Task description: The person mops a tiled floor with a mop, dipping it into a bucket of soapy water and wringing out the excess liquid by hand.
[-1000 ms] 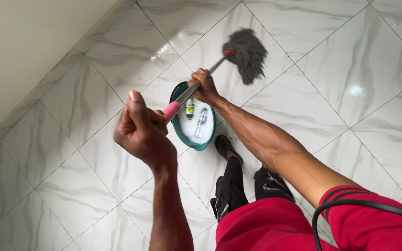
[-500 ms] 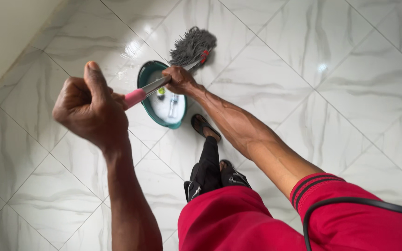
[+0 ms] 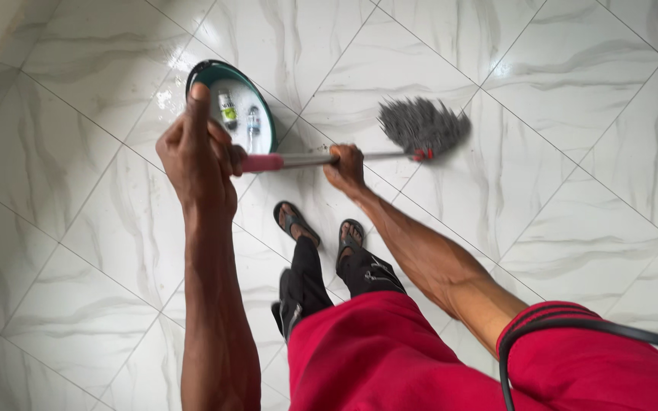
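Fingers [image 3: 218,148] of the left hand [image 3: 199,156] are wrapped tight around the pink end of the mop handle [image 3: 306,159], with the thumb sticking up. Farther down the silver pole, the right hand [image 3: 346,167] grips it too, fingers curled around it. The handle now lies almost flat across the view, where before it slanted up. The grey mop head [image 3: 422,125] sits on the white marble floor [image 3: 565,152], off to the right of the green basin [image 3: 266,122]; a moment ago it was up beside the top of the basin. The basin now shows at the upper left, behind the left hand, with two small bottles [image 3: 239,114] lying in it. Both feet in sandals [image 3: 321,228] stand side by side just below the handle, closer together than before.
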